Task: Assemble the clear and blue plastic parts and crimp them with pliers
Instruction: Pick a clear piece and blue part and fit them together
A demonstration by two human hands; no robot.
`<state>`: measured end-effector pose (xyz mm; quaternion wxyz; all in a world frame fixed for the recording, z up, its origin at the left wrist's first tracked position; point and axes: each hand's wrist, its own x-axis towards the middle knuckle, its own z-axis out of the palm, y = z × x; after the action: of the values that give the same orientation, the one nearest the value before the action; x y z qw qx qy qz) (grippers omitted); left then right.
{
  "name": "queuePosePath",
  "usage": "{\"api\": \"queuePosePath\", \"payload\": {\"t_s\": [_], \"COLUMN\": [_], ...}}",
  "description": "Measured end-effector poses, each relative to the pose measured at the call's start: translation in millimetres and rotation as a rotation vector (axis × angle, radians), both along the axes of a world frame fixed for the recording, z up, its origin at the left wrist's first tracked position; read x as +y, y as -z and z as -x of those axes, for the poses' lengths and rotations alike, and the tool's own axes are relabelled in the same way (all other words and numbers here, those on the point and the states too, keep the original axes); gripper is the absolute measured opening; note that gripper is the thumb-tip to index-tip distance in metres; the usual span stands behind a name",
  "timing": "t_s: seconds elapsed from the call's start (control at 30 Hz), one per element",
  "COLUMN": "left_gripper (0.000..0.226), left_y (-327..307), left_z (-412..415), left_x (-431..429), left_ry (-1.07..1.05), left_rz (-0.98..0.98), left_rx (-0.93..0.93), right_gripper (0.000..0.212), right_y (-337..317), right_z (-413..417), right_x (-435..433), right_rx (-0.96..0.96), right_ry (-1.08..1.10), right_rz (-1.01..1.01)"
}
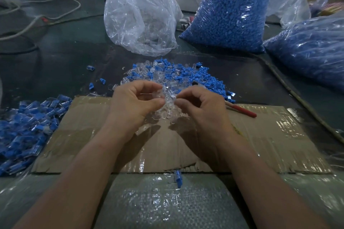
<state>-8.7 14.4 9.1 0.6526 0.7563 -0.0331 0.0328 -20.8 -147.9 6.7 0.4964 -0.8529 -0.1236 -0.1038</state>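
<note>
Plastic parts (pixel 168 106), all of them clear, sit in a small bunch between the two hands, held up over a cardboard sheet (pixel 260 135). The left hand (pixel 134 102) has its fingers curled, and its thumb and forefinger pinch the bunch from one side. The right hand (pixel 201 106) is curled the same way and pinches it from the other side, so the fingertips of both hands nearly meet. Just beyond the hands, a loose pile of blue and clear pieces (pixel 176 74) spreads across the dark desk (pixel 65 57). Beside the right hand the pliers (pixel 240 110) lie on the cardboard, their red handle pointing away from the pile. Well to the left of the left hand is a heap of joined blue-and-clear pieces (pixel 28 126). Below the wrists, one blue-and-clear piece (pixel 177 177) lies at the near edge of the cardboard. Far beyond the hands stand a crumpled clear bag (pixel 141 18) and a bag of blue parts (pixel 229 18). A second blue bag (pixel 312 52) lies off to the right.
</note>
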Motion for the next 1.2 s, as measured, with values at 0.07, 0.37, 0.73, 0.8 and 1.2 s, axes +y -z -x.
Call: {"api": "queuePosePath", "payload": {"t_s": [0.07,0.37,0.73,0.8,1.2], "left_gripper": [0.030,0.025,0.029,0.030,0.017], "left_y": [-1,-6,-5,-4,-8], "left_z": [0,6,9,9,12], "left_x": [-1,-3,-8,-9,-9], "left_ry": [0.015,0.091,0.112,0.104,0.127], "left_rz": [0.004,0.009,-0.013,-0.014,0.105], "left_rx": [0.001,0.031,-0.016,-0.015,0.008], "right_gripper": [0.015,0.025,0.019,0.018,0.026], "right_y": [-1,-4,-5,-6,-5], "right_z": [1,2,7,7,1], "right_x": [0,2,6,6,1], "right_rx": [0.016,0.011,0.008,0.005,0.213], "right_ry": [-0.003,-0.006,0.033,0.029,-0.099], "right_rz": [-0.179,-0.286,-0.169,-0.157,-0.327]}}
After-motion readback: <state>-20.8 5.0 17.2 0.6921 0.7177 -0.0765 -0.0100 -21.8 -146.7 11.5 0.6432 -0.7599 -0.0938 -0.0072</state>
